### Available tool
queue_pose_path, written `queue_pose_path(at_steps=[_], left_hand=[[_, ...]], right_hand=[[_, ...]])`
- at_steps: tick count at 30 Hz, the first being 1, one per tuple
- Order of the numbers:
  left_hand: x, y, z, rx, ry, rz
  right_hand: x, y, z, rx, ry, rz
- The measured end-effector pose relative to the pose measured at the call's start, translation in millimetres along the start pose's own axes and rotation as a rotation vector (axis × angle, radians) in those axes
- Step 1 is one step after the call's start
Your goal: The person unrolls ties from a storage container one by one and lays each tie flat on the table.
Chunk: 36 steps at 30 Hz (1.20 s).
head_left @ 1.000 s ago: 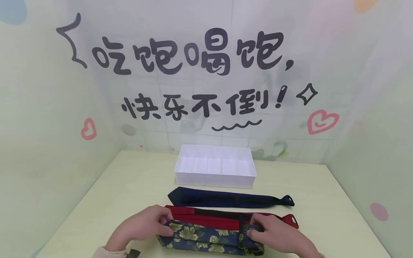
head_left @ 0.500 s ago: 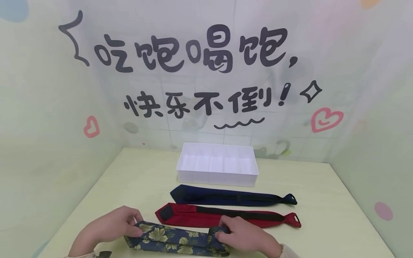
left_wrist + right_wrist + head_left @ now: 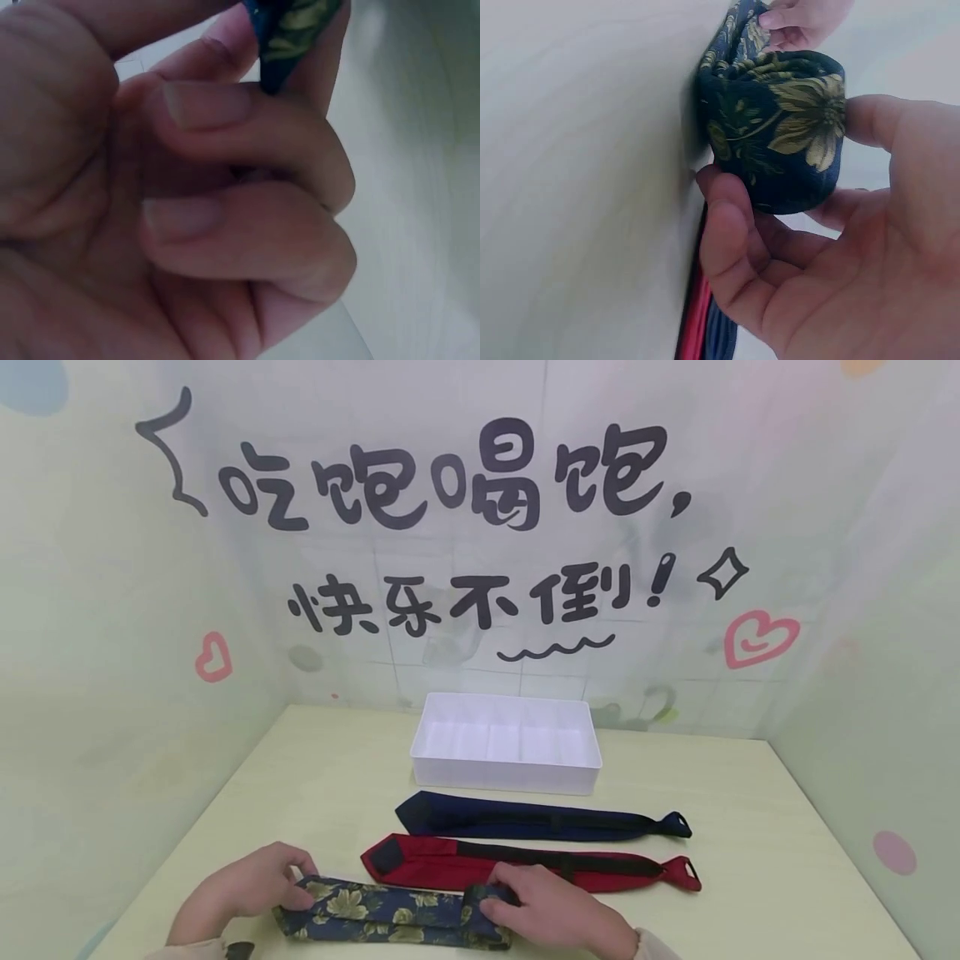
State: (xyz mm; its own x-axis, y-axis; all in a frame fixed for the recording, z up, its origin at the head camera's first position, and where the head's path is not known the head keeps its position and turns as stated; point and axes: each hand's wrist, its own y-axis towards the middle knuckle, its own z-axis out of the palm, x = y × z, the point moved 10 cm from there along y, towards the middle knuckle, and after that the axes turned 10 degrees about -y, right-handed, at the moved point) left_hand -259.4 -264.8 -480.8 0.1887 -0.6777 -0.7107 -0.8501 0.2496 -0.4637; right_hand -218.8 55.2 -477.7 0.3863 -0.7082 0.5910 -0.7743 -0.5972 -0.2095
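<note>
A navy necktie with a yellow-green flower pattern [image 3: 390,912] lies along the front of the table, its right end rolled up. My left hand [image 3: 251,889] pinches the flat left end between thumb and fingers; in the left wrist view a corner of the tie [image 3: 296,37] shows between the fingers, the other fingers curled. My right hand [image 3: 551,906] grips the rolled end. The right wrist view shows the thick roll [image 3: 780,131] held between thumb and fingers. Just behind lies a red necktie [image 3: 420,860], partly covered by my right hand, and beyond it a dark blue necktie [image 3: 487,814].
A white box with several compartments [image 3: 506,774] stands behind the ties, near the back wall. Printed walls [image 3: 480,552] enclose the pale yellow table [image 3: 322,777] at the back and on both sides. The red and blue ties have looped ends pointing right.
Both hands have moved left with the flowered tie, uncovering the red tie's pointed end. The right hand has come closer to the left, and the flat stretch between them is slightly shorter.
</note>
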Motion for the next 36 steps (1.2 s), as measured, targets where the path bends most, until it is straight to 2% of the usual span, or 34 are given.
queue_pose_path(at_steps=[5,14,19,23,26,32,34,36], left_hand=[[4.5,0.3,-2.1,-0.053,0.057,-0.058],[9.0,3.2,-3.2,-0.084,0.068,-0.066],[3.7,4.2,-5.7,-0.129,0.081,-0.04],[-10.3,6.3,-2.2,-0.18,0.084,-0.02],[-28.1,9.3,12.0,-0.156,0.041,0.053],[-70.3,15.7,63.1,0.053,-0.04,0.319],[-81.5,18.3,79.2,0.095,-0.033,0.362],[-92.7,20.4,93.0,0.124,-0.025,0.392]], right_hand=[[1,0,1.6,0.019,-0.075,0.0],[1,-5,-2.5,0.003,-0.173,-0.003],[0,-7,-3.1,-0.006,-0.089,0.046],[-1,-8,-3.1,-0.016,-0.005,0.085],[4,-8,-2.9,-0.016,0.007,0.047],[26,-12,-1.7,-0.019,-0.108,-0.123],[30,-13,-2.0,-0.03,-0.141,-0.145],[29,-13,-1.7,-0.029,-0.139,-0.131]])
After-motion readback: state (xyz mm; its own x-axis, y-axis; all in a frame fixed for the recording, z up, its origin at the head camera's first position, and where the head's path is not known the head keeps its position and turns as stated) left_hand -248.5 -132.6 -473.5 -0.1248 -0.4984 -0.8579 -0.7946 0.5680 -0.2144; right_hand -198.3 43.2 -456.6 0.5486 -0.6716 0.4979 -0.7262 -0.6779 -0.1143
